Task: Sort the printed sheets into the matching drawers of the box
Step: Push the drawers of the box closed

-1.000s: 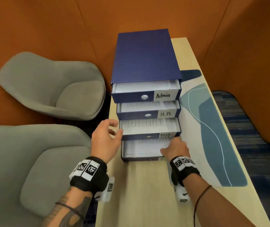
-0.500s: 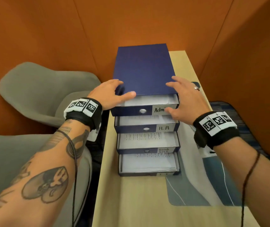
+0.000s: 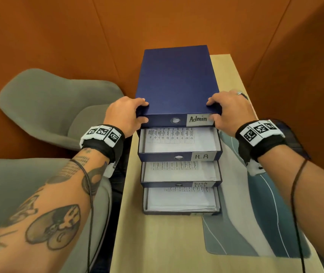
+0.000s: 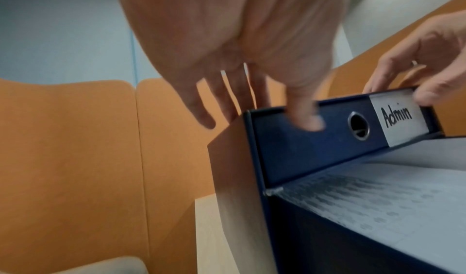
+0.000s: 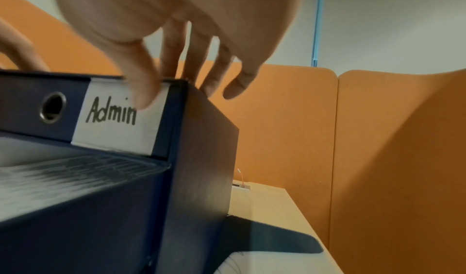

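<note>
A dark blue drawer box (image 3: 177, 79) stands on the table. Its top drawer, labelled Admin (image 3: 163, 120) (image 4: 302, 144) (image 5: 25, 116), sits flush in the box. My left hand (image 3: 137, 112) (image 4: 257, 102) is at the front left corner, fingers on the box top and thumb pressing the drawer front. My right hand (image 3: 216, 110) (image 5: 191, 78) mirrors it at the right corner, thumb on the Admin label. Below, the H.R drawer (image 3: 179, 156), the Task list drawer (image 3: 180, 184) and the bottom drawer (image 3: 182, 212) stand pulled out, each with printed sheets (image 3: 171, 134) inside.
The light wood table (image 3: 157, 243) is narrow, with a blue and white mat (image 3: 245, 233) to the right of the box. Two grey chairs (image 3: 49, 107) (image 3: 9, 194) stand on the left. Orange padded walls (image 3: 118, 36) close in behind and on the right.
Both hands rose from the lower drawers to the Admin drawer. That drawer, partly out half a second ago, is now pushed fully in.
</note>
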Demonstrator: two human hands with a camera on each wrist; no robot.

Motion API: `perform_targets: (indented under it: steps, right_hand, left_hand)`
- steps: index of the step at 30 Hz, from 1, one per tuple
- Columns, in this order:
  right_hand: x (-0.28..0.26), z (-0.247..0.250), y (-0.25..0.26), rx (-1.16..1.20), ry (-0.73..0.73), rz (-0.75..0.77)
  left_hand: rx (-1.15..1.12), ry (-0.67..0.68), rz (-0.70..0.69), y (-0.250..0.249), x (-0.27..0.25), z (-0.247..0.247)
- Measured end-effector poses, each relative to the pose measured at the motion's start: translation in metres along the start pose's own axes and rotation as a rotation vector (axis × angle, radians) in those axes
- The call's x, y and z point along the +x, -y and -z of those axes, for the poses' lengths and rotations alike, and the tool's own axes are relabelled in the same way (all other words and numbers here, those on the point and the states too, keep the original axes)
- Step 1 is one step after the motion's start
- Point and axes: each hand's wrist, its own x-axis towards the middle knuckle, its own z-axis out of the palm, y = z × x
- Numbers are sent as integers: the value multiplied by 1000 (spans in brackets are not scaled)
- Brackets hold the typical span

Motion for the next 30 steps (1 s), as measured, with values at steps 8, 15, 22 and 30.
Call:
perform_targets:
  steps: [8,15,22,30]
  right_hand:
    - [-50,-16,-24,-364,316,141]
    - [-21,-37,-14,-263,-110,148]
    - [-62,-41,-20,52,-145,-81]
    - [-168,-104,4,-270,238,249]
  left_hand:
    - [223,226,-215,15,-37,-29]
    - [117,-148,-155,11,-19,-45]
    - [-96,-173,-103,10,-42,-61]
    - [-95,-82,-169,-13,-28,-35]
